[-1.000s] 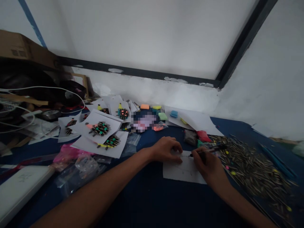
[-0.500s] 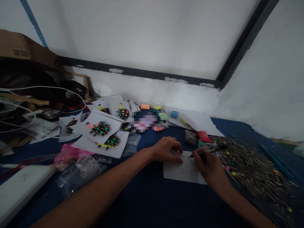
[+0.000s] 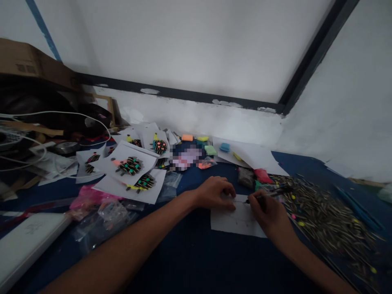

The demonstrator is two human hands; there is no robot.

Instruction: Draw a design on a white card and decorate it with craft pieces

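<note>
A small white sheet of paper lies on the blue tabletop, with faint drawn marks and a curved line on it. My left hand rests on the paper's upper left part, its thumb and forefinger apart and holding nothing. Closed around a dark pen, my right hand sits over the paper's right side. The pen's tip is at the sheet near the top marks, a short way from my left fingers. Part of the drawing is hidden beneath both hands.
Striped seeds are heaped at right. Wrapped clay packs, including a red one, lie behind the paper. Seed-covered hedgehog figures on paper, plastic bags, a white box and a white cable fill the left side.
</note>
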